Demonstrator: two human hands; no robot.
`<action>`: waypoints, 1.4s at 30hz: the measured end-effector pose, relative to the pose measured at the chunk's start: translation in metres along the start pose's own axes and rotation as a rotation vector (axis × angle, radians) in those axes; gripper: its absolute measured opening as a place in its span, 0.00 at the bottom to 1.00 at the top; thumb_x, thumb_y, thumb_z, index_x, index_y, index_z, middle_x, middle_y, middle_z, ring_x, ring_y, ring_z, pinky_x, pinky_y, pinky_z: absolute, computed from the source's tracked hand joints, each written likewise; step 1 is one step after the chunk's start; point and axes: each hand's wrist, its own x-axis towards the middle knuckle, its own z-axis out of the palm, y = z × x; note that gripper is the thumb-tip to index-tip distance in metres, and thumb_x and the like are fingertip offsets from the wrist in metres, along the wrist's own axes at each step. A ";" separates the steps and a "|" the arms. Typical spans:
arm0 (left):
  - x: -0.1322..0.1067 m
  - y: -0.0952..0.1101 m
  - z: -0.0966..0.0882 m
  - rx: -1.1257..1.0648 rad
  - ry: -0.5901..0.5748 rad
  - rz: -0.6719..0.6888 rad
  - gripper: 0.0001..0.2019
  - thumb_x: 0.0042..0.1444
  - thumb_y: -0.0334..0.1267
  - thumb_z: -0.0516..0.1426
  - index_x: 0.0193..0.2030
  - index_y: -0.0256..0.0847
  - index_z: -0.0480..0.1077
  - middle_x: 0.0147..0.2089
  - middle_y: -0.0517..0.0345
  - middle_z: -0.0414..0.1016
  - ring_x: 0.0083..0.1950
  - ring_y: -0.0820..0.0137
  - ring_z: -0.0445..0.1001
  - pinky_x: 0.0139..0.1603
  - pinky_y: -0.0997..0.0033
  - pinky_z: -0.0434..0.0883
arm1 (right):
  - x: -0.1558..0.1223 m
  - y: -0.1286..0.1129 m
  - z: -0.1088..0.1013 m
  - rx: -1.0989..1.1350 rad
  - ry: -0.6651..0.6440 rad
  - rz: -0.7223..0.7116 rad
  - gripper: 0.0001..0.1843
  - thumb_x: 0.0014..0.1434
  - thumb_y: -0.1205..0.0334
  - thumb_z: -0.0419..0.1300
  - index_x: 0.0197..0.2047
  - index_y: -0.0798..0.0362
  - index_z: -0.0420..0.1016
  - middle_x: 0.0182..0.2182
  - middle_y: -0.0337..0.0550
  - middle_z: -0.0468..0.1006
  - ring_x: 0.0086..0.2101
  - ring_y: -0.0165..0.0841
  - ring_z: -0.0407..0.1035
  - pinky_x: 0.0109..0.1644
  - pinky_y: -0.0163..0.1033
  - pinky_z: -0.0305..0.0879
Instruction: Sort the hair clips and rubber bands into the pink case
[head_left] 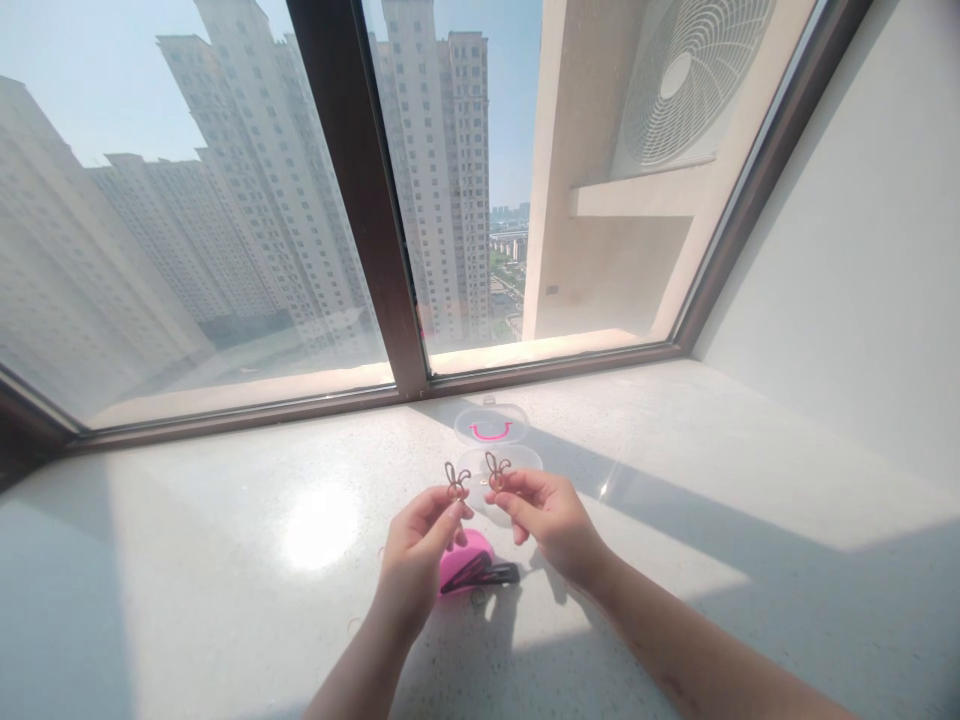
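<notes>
Between the fingertips of my left hand (421,545) is a small dark bow-shaped hair tie (454,474), its thin loops sticking up. A matching hair tie (495,467) is pinched in my right hand (559,520), just beside the first. The two are held close together but apart, above the sill. Below my left hand lies a bright pink rounded object (472,545), partly hidden by that hand, with black hair clips (491,573) on it. Behind both hands stands an open clear plastic case (525,457), its raised lid (491,415) marked with a pink smile; my right hand hides part of its base.
Everything rests on a pale speckled window sill (225,600) with strong glare and shadows. Thin ring-like bands (478,597) lie near the pink object. A dark window frame (375,200) borders the back, and a white wall (840,270) rises at right.
</notes>
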 end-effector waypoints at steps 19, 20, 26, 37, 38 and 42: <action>-0.001 0.006 0.002 0.023 0.017 0.006 0.11 0.55 0.41 0.60 0.40 0.36 0.75 0.33 0.55 0.74 0.28 0.74 0.67 0.31 0.73 0.65 | 0.000 0.002 -0.001 0.008 -0.017 -0.023 0.13 0.50 0.57 0.67 0.36 0.58 0.80 0.34 0.47 0.80 0.17 0.21 0.62 0.19 0.31 0.61; -0.001 0.006 0.001 0.024 0.015 0.007 0.11 0.55 0.41 0.60 0.41 0.36 0.75 0.33 0.55 0.74 0.28 0.74 0.67 0.31 0.73 0.65 | 0.000 0.002 -0.001 0.010 -0.019 -0.024 0.13 0.50 0.57 0.67 0.36 0.58 0.80 0.34 0.47 0.80 0.17 0.21 0.62 0.19 0.31 0.61; 0.000 0.005 0.001 0.032 0.001 0.018 0.11 0.56 0.41 0.59 0.41 0.36 0.74 0.33 0.56 0.74 0.28 0.74 0.67 0.31 0.73 0.65 | 0.000 0.003 -0.002 0.011 -0.021 -0.031 0.13 0.50 0.57 0.66 0.36 0.58 0.80 0.37 0.48 0.80 0.18 0.21 0.63 0.19 0.31 0.61; -0.002 0.012 0.005 0.025 0.042 0.006 0.11 0.54 0.41 0.61 0.39 0.36 0.76 0.32 0.56 0.75 0.28 0.73 0.68 0.31 0.72 0.66 | -0.001 0.004 -0.001 -0.012 -0.038 -0.035 0.12 0.51 0.58 0.66 0.36 0.57 0.80 0.34 0.46 0.81 0.17 0.22 0.63 0.19 0.31 0.62; -0.003 0.013 0.005 0.026 0.046 0.005 0.11 0.53 0.41 0.61 0.39 0.36 0.76 0.32 0.56 0.75 0.28 0.73 0.68 0.31 0.72 0.66 | -0.001 0.004 -0.001 -0.015 -0.039 -0.035 0.12 0.51 0.58 0.66 0.36 0.57 0.80 0.33 0.46 0.81 0.17 0.22 0.63 0.19 0.31 0.62; -0.002 0.013 0.006 0.027 0.051 0.001 0.11 0.53 0.41 0.61 0.39 0.35 0.76 0.32 0.55 0.76 0.27 0.73 0.67 0.31 0.72 0.66 | -0.001 0.004 -0.002 -0.021 -0.038 -0.037 0.12 0.51 0.58 0.66 0.36 0.57 0.80 0.33 0.45 0.81 0.17 0.22 0.63 0.19 0.31 0.62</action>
